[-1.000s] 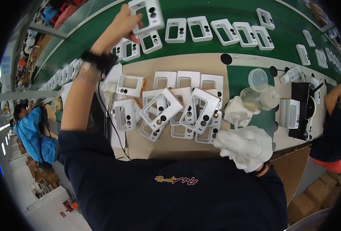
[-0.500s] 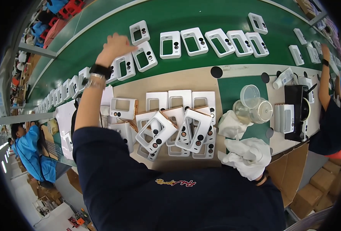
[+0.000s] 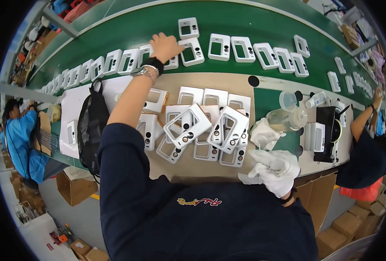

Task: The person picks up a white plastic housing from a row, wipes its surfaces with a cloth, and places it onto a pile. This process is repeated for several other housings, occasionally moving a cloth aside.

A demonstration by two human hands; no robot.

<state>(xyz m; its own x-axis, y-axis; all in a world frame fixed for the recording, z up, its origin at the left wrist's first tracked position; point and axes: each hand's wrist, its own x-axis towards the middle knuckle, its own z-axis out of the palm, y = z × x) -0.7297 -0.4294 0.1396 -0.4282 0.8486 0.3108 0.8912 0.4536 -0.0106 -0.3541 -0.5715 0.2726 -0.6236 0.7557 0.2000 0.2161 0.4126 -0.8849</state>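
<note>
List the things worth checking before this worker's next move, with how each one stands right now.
1. Left hand placement: rests on a white rectangular plastic frame on the green conveyor belt. Ok.
2. Grip on that frame: fingers hidden from above. Cannot tell.
3. Right hand in a white glove: at the bench edge, holding a white cloth. Ok.
4. Heap of white frames on the tan bench: overlapping, some tilted. Not ok.
5. Clear plastic cups: upright, apart from the heap. Ok.
</note>
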